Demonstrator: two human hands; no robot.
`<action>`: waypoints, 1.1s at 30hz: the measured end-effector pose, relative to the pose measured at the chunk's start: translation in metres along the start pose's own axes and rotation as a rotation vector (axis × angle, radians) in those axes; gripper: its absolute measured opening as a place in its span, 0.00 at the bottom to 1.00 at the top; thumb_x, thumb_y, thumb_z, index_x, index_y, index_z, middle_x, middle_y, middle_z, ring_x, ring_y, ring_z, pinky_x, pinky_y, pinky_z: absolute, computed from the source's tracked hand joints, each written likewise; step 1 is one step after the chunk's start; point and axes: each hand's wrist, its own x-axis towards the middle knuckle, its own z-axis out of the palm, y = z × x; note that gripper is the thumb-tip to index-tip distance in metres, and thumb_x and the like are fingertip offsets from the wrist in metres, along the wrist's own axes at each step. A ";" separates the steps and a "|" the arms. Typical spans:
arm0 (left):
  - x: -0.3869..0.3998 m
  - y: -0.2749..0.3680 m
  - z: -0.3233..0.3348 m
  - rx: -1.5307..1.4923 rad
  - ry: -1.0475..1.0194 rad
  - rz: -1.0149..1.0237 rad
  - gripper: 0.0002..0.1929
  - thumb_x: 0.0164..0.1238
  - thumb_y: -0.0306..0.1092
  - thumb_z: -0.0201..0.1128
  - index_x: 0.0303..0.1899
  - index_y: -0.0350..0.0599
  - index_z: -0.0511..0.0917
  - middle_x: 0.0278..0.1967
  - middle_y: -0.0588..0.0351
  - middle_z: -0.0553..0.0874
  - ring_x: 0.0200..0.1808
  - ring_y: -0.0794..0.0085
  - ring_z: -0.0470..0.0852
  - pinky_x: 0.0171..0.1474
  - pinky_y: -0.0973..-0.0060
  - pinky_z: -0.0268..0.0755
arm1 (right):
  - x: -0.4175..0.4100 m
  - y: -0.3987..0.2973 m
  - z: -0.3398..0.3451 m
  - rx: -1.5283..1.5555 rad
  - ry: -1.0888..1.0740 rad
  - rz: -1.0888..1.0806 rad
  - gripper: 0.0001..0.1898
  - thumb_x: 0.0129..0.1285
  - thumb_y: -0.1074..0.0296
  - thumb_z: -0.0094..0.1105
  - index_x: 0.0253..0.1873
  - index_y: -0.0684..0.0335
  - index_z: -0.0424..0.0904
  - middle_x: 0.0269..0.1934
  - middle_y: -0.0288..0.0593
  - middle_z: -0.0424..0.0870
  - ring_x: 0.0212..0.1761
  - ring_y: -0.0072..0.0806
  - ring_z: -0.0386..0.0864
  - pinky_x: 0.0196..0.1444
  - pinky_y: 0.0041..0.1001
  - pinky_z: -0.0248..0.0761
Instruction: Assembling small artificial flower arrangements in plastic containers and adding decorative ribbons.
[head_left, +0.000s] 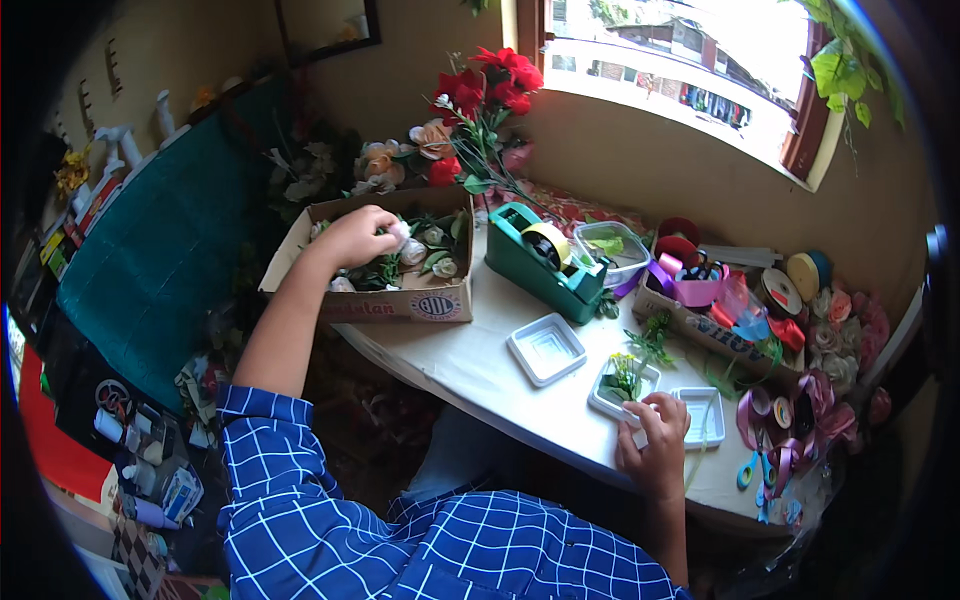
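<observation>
My left hand (360, 238) is over a cardboard box (379, 306) and pinches a pale artificial rose (402, 232). Inside the box lie several white artificial roses (412, 253) with green leaves. At the table's front edge, my right hand (654, 439) grips the near corner of a small white plastic tray (600, 399) between thumb and fingers. Green leaves with small yellow sprigs (624, 373) are in that tray. Another white tray (547, 350) stands to its left, and a third white tray (709, 421) is beside my right hand.
A green tape dispenser (536, 262) stands behind the trays, beside a clear plastic container (611, 244). A carton of ribbons (720, 330) is at the back right. Scissors (757, 465) and ribbon rolls (754, 405) lie at the right. Red artificial flowers (487, 86) rise near the window.
</observation>
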 end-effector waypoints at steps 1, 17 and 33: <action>-0.004 0.005 -0.010 -0.009 -0.004 -0.003 0.17 0.58 0.41 0.62 0.44 0.39 0.83 0.49 0.46 0.82 0.52 0.56 0.81 0.56 0.68 0.71 | 0.001 -0.001 0.000 0.007 0.010 -0.005 0.13 0.53 0.67 0.65 0.45 0.58 0.84 0.46 0.45 0.76 0.52 0.41 0.71 0.56 0.38 0.60; -0.051 0.250 0.136 -0.778 -0.389 0.491 0.23 0.66 0.31 0.68 0.58 0.44 0.66 0.48 0.55 0.84 0.32 0.79 0.79 0.30 0.81 0.69 | 0.003 0.010 -0.007 0.683 0.194 -0.055 0.28 0.59 0.76 0.66 0.65 0.65 0.72 0.58 0.52 0.76 0.51 0.32 0.80 0.47 0.27 0.76; -0.074 0.251 0.184 -0.460 0.104 0.469 0.06 0.57 0.34 0.70 0.36 0.50 0.85 0.39 0.54 0.78 0.48 0.59 0.75 0.54 0.64 0.69 | 0.025 0.004 -0.004 0.431 0.263 0.284 0.03 0.59 0.77 0.66 0.35 0.70 0.81 0.34 0.43 0.81 0.31 0.23 0.83 0.33 0.21 0.76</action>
